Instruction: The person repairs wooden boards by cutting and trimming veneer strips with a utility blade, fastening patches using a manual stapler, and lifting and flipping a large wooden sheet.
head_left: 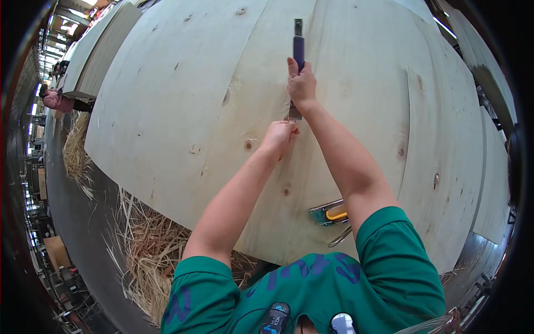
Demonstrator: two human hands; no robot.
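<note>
A long purple-handled tool (298, 49) with metal at both ends is gripped in my right hand (302, 84). Its wide flat lower end points back toward me and lies at the veneer sheet (334, 150). Just below that end, my left hand (281, 135) is closed low on the sheet, its fingertips close to the metal. Whatever those fingers pinch is hidden. Near my right elbow, a green and yellow tool with chrome levers (329, 214), which looks like a hand staple gun, rests on the sheet.
Pale knotty wood sheets (161, 106) cover the wide surface, with overlapping edges at right. Loose veneer strips (153, 245) heap on the floor at lower left. Another stack of sheets (105, 50) stands at upper left, beside a person in a pink top (54, 100).
</note>
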